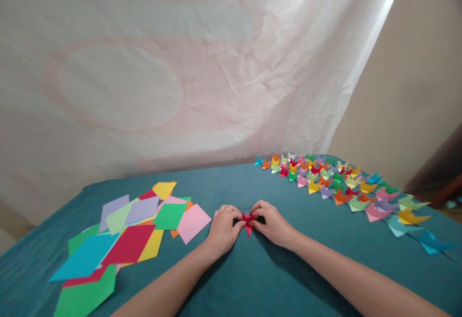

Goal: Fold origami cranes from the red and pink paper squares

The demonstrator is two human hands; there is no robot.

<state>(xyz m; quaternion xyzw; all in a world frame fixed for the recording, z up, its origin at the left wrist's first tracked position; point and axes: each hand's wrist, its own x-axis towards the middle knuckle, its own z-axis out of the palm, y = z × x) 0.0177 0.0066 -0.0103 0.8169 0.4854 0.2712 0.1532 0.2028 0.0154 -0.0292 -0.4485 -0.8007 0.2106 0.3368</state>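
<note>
Between my two hands, near the middle of the table, is a small red folded paper piece [248, 221] with several points, one of them toward me. My left hand [225, 228] pinches its left side between thumb and fingers. On its right side my right hand [270, 221] grips it the same way. The fingertips cover part of the folds. Both hands rest low over the teal cloth.
Loose coloured paper squares [132, 244] lie overlapping on the left of the teal-covered table [231, 283]. Rows of folded paper birds [325, 177] in many colours stand at the right. A pale cloth [202, 81] hangs behind the table.
</note>
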